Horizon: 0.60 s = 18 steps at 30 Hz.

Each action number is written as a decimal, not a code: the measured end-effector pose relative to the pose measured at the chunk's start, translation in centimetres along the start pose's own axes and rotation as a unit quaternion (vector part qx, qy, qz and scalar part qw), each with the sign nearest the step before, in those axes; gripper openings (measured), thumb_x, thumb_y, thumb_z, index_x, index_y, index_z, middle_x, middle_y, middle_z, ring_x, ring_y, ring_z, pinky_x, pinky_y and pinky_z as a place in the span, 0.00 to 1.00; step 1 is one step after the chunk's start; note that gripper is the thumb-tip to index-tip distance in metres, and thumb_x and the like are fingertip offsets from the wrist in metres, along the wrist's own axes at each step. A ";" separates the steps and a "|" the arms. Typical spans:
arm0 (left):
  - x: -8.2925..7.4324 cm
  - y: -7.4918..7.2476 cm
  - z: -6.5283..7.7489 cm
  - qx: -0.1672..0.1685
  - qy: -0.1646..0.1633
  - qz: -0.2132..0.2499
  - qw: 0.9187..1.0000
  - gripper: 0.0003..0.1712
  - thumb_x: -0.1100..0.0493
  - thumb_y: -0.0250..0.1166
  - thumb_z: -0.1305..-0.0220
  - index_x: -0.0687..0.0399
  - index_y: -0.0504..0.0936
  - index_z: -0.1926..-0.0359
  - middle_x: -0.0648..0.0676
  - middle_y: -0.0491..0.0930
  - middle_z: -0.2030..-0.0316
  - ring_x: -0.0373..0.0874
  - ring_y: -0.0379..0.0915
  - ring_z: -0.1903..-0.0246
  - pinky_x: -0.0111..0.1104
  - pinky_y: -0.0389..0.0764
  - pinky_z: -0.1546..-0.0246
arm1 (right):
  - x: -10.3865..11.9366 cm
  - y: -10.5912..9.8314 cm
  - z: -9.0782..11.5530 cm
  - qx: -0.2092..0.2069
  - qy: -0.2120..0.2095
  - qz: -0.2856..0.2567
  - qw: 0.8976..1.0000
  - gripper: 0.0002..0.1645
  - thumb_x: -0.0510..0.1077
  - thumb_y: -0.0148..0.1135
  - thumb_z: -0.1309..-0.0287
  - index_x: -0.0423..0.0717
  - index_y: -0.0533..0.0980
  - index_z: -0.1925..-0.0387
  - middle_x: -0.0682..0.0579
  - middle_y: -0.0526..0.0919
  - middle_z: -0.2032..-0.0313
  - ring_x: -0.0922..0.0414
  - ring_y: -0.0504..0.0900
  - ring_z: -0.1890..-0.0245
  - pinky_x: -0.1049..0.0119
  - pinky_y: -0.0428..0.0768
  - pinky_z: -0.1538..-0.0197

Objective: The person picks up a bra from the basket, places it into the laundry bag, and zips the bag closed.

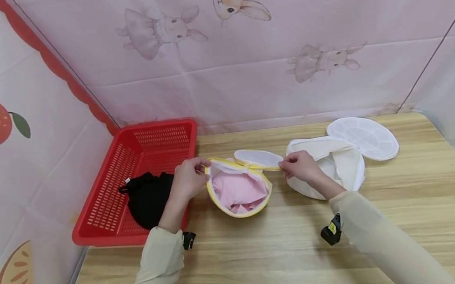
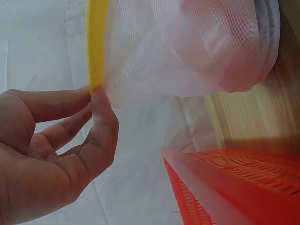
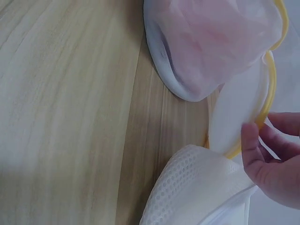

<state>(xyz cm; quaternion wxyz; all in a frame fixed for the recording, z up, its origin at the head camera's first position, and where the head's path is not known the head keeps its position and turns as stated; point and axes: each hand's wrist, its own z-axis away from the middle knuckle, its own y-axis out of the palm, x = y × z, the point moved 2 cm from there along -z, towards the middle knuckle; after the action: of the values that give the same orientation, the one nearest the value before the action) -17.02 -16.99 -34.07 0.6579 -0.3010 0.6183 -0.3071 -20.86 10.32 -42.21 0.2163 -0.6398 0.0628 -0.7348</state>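
Note:
A mesh laundry bag with a yellow zipper edge (image 1: 229,213) stands on the table, its top unzipped. Bunched pink cloth (image 1: 239,190) fills the inside. My left hand (image 1: 189,179) pinches the yellow edge at the bag's left side between thumb and fingertips, clearly seen in the left wrist view on the zipper tape (image 2: 97,47). With thumb and fingers my right hand (image 1: 303,167) grips the yellow border of the bag's round white lid (image 1: 260,158), which is folded back to the right. In the right wrist view the lid (image 3: 236,101) hangs tilted from that grip.
Right of it stands a larger white mesh laundry bag (image 1: 306,191), its round lid (image 1: 364,138) flipped back and pale cream material inside. A red plastic basket (image 1: 108,240) at the left holds a black garment (image 1: 150,202). Fabric walls enclose the wooden table (image 1: 267,268).

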 end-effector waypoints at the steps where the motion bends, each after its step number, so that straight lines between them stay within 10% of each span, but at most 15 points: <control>1: 0.0 0.0 0.0 0.000 0.002 0.000 1.000 0.13 0.70 0.63 0.49 0.61 0.82 0.60 0.56 0.77 0.70 0.49 0.70 0.69 0.35 0.73 0.69 | 0.1 0.0 0.0 -0.004 0.000 0.003 1.000 0.11 0.35 0.56 0.42 0.27 0.76 0.68 0.37 0.79 0.76 0.58 0.79 0.80 0.63 0.80 0.69; 18: 0.1 -0.1 0.2 -0.003 -0.005 0.005 1.000 0.11 0.70 0.62 0.49 0.61 0.82 0.62 0.57 0.77 0.70 0.49 0.69 0.69 0.34 0.73 0.71 | 2.1 -0.5 0.1 -0.065 -0.017 -0.008 0.998 0.06 0.27 0.61 0.54 0.30 0.72 0.71 0.54 0.73 0.83 0.63 0.73 0.84 0.72 0.74 0.77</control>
<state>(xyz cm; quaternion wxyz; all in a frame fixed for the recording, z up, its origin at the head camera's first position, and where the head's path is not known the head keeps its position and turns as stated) -16.82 -17.11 -34.08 0.6619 -0.3012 0.6171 -0.3005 -21.10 9.98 -40.07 0.1696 -0.6655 0.1017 -0.7197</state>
